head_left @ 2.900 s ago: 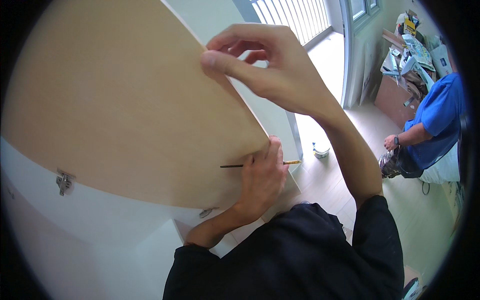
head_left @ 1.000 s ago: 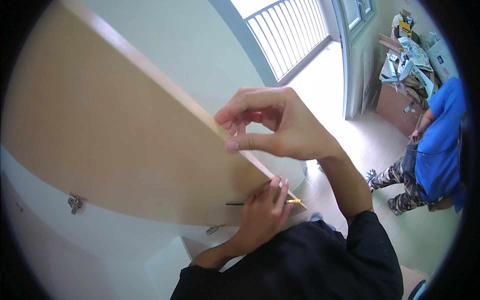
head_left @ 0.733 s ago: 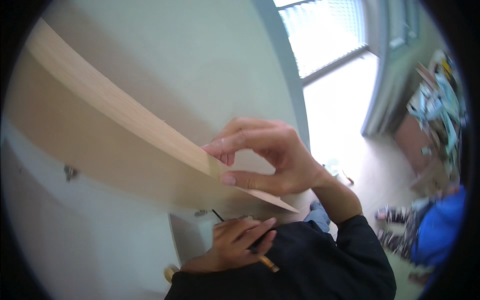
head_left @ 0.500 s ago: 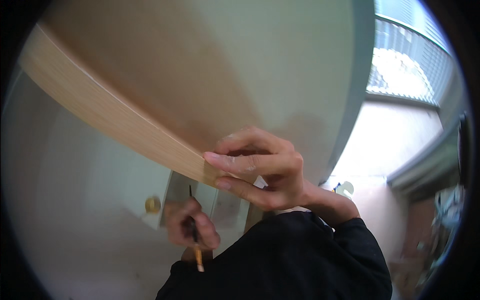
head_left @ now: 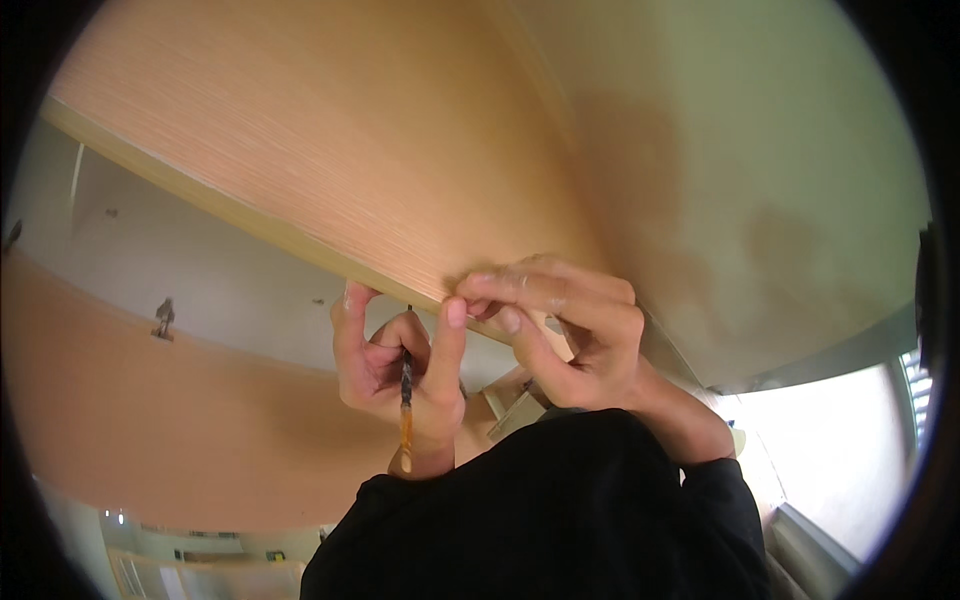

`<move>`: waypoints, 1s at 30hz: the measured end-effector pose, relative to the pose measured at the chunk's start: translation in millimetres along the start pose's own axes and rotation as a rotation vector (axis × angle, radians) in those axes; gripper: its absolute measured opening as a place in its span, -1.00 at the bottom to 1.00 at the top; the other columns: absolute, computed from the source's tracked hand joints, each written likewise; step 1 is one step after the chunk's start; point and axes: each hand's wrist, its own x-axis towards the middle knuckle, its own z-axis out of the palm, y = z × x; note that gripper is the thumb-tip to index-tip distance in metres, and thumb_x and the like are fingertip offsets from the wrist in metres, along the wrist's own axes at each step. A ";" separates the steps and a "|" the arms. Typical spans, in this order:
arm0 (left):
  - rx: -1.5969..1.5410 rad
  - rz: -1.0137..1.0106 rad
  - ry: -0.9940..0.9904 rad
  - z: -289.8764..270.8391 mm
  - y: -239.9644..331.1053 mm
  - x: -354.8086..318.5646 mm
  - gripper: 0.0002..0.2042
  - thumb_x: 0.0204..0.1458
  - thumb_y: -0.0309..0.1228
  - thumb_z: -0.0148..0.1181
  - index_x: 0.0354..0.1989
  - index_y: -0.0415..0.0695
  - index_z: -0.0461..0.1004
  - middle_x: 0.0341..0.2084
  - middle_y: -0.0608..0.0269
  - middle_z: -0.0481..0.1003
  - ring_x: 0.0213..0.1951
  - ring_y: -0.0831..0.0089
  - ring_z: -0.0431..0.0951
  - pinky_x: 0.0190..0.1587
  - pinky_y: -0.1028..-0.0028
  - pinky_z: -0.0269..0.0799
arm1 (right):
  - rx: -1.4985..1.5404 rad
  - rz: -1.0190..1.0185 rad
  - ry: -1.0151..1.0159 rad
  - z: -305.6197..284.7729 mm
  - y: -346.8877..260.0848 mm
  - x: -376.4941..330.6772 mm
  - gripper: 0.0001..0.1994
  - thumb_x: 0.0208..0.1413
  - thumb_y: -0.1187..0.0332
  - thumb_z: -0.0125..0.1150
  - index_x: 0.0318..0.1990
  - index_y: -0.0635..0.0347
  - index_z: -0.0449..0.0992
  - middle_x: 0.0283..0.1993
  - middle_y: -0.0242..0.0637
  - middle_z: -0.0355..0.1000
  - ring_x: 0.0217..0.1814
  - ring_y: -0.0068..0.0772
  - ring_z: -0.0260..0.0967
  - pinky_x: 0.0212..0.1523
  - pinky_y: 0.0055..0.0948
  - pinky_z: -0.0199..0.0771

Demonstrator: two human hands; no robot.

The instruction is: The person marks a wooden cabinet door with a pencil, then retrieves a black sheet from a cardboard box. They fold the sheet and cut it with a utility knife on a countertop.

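Note:
A wood-grain board (head_left: pixel 300 190) with a pale narrow edge (head_left: pixel 230 215) slants across the upper part of the view. Below that edge, my left hand (head_left: pixel 400 370) has a slim brush-like tool (head_left: pixel 406 400), dark-shafted with an orange-brown lower end, held by its curled fingers. The raised thumb and one fingertip of this hand touch the board's edge. My right hand (head_left: pixel 580 330) is closed at the same edge, fingers bent over the board and thumb beneath. White smears mark its fingers. Whether something small sits between these fingertips is hidden.
A grey-green panel (head_left: pixel 760 200) rises along the right of the board. Under the edge are a pale surface with a small metal fitting (head_left: pixel 164 318) and a wood-toned panel (head_left: pixel 200 410). Bright floor (head_left: pixel 820 440) shows at the lower right.
The view has swung, so more of the board's wood-grain face shows. My left hand has risen with the tool to the board's edge beside my right hand, which stays at the edge.

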 end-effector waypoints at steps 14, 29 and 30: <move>0.258 0.060 0.204 6.5 -13.0 -7.2 -0.36 -0.01 -0.56 0.48 0.28 -0.31 0.36 -0.65 0.42 0.39 -0.58 0.79 0.22 -0.27 0.66 0.22 | -0.017 0.031 -0.048 -9.7 31.4 -1.6 -0.65 0.02 0.69 0.25 -0.01 0.26 0.63 -0.18 -0.17 0.53 -0.31 -0.27 0.52 -0.34 -0.39 0.54; 0.266 0.001 0.116 3.2 -15.9 -44.3 -0.63 0.14 -0.57 0.34 0.13 -0.26 0.50 -0.39 0.30 0.55 -0.40 0.68 0.37 -0.23 0.64 0.31 | -0.010 -0.206 -0.148 -28.5 39.0 28.3 -0.45 -0.22 0.65 0.25 0.06 0.11 0.69 -0.24 -0.29 0.35 -0.30 -0.37 0.43 -0.37 -0.43 0.49; 0.310 -0.010 0.127 4.4 -15.5 -49.6 -0.64 0.13 -0.57 0.35 0.11 -0.26 0.51 -0.36 0.27 0.56 -0.39 0.67 0.38 -0.23 0.64 0.32 | -0.009 -0.217 -0.154 -29.5 39.5 25.8 -0.47 -0.20 0.64 0.27 0.05 0.11 0.69 -0.23 -0.28 0.35 -0.28 -0.35 0.42 -0.35 -0.42 0.49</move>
